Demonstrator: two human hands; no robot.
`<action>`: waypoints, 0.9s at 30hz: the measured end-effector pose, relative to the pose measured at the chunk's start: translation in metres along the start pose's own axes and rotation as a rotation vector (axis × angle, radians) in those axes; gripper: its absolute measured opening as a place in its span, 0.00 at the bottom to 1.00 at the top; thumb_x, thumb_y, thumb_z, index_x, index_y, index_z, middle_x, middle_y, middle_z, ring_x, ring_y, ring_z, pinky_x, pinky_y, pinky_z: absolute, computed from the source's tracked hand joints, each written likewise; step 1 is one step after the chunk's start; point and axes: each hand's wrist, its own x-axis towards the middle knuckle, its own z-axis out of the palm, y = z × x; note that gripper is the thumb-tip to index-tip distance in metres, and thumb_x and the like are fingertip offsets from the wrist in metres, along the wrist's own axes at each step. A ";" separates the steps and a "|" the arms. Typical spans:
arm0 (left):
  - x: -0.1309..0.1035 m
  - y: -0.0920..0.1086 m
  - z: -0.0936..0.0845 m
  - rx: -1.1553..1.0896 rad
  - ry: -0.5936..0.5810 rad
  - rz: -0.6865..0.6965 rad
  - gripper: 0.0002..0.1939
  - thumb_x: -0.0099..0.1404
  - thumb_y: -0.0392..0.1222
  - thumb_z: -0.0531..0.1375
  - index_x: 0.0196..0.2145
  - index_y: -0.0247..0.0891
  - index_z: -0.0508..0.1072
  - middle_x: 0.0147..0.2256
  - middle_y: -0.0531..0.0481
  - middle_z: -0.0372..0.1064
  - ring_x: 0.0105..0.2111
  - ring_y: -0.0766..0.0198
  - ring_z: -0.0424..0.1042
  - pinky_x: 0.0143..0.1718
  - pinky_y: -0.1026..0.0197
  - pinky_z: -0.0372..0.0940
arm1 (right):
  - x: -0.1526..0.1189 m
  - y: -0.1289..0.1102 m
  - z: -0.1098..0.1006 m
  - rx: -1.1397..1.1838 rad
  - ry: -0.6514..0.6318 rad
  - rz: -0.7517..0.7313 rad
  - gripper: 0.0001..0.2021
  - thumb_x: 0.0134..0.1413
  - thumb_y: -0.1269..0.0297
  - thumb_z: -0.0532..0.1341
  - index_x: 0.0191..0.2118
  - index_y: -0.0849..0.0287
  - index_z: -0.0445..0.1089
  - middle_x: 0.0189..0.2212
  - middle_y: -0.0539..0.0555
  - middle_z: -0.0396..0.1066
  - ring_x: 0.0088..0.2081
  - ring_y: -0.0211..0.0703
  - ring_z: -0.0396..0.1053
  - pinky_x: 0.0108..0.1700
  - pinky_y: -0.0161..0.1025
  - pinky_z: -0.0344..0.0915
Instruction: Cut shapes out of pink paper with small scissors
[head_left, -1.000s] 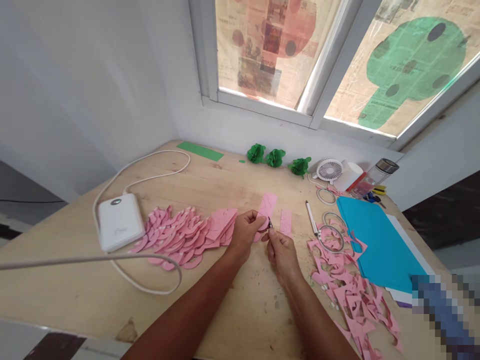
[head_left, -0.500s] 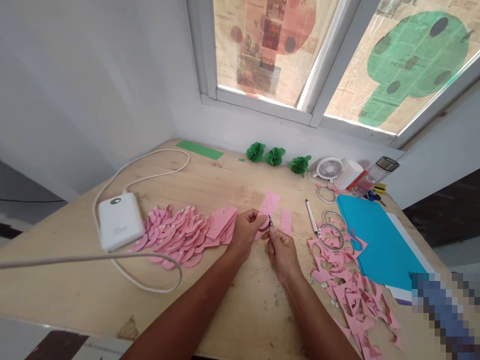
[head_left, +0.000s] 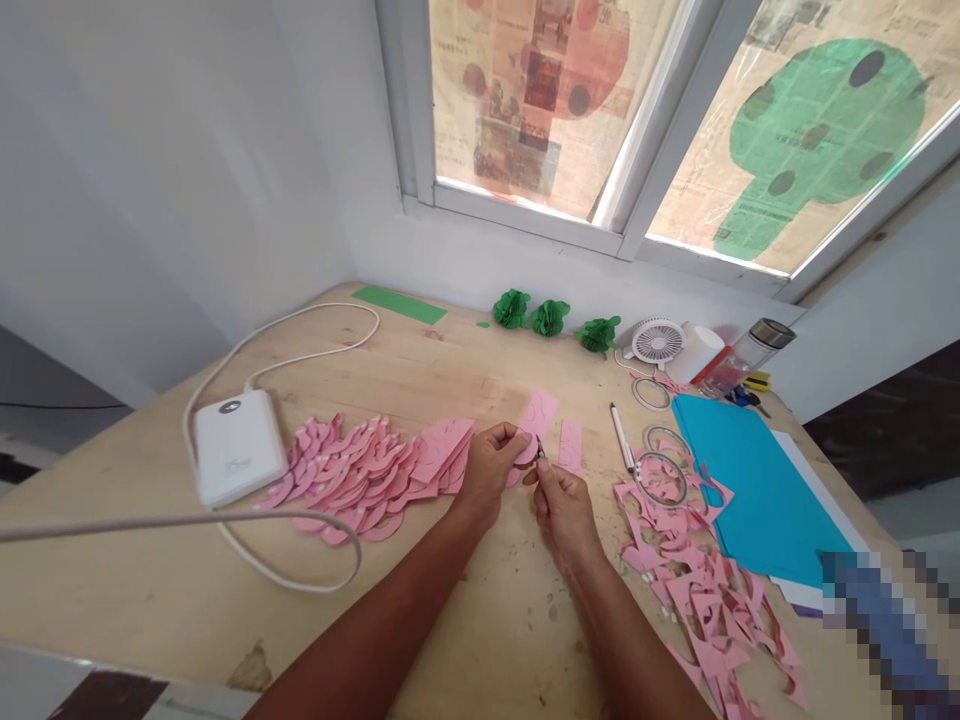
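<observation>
Pinched in my left hand (head_left: 495, 462) is a pink paper strip (head_left: 540, 408) with curved lines drawn on it. My right hand (head_left: 562, 500) is closed around small scissors (head_left: 540, 450); their dark blades meet the paper's edge, and the handles are mostly hidden by my fingers. Just right of the strip lies another pink paper piece (head_left: 571, 446) with drawn curves. A spread pile of cut pink paper shapes (head_left: 360, 475) sits to the left of my left hand.
Pink paper scraps (head_left: 705, 600) lie at the right, near a white pen (head_left: 622, 437) and blue sheets (head_left: 757, 480). A white power bank (head_left: 238, 450) with a looping cable is on the left. Green paper flowers (head_left: 550, 317), a small fan (head_left: 658, 342) and a bottle (head_left: 750, 355) stand along the back.
The view has shifted very slightly. The pink strip has tilted a little between my hands, and the scissors stay at its edge.
</observation>
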 end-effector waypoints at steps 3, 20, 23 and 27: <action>0.001 -0.001 -0.001 0.009 0.015 0.009 0.10 0.45 0.43 0.63 0.18 0.35 0.67 0.17 0.55 0.63 0.18 0.71 0.59 0.20 0.67 0.53 | 0.000 0.000 0.000 -0.002 -0.006 0.006 0.19 0.43 0.47 0.61 0.24 0.62 0.67 0.09 0.40 0.48 0.12 0.27 0.40 0.15 0.30 0.34; 0.003 0.001 -0.001 0.016 0.025 -0.019 0.10 0.45 0.42 0.63 0.19 0.35 0.67 0.17 0.55 0.63 0.18 0.71 0.59 0.19 0.67 0.52 | -0.001 -0.002 0.001 -0.025 -0.017 0.004 0.19 0.45 0.47 0.60 0.23 0.62 0.67 0.09 0.40 0.48 0.12 0.27 0.40 0.15 0.30 0.34; 0.002 0.002 -0.001 0.011 0.028 -0.019 0.10 0.44 0.42 0.63 0.19 0.35 0.66 0.17 0.55 0.62 0.17 0.71 0.59 0.19 0.67 0.52 | -0.001 -0.002 0.000 -0.031 -0.013 -0.001 0.19 0.45 0.47 0.60 0.23 0.62 0.67 0.09 0.40 0.48 0.12 0.28 0.40 0.15 0.30 0.35; 0.002 0.002 0.000 -0.002 0.007 -0.017 0.10 0.44 0.41 0.63 0.18 0.35 0.65 0.16 0.56 0.61 0.17 0.72 0.58 0.20 0.67 0.52 | -0.001 -0.003 -0.001 -0.032 -0.012 -0.004 0.20 0.45 0.47 0.60 0.23 0.62 0.67 0.09 0.41 0.48 0.13 0.28 0.40 0.15 0.30 0.34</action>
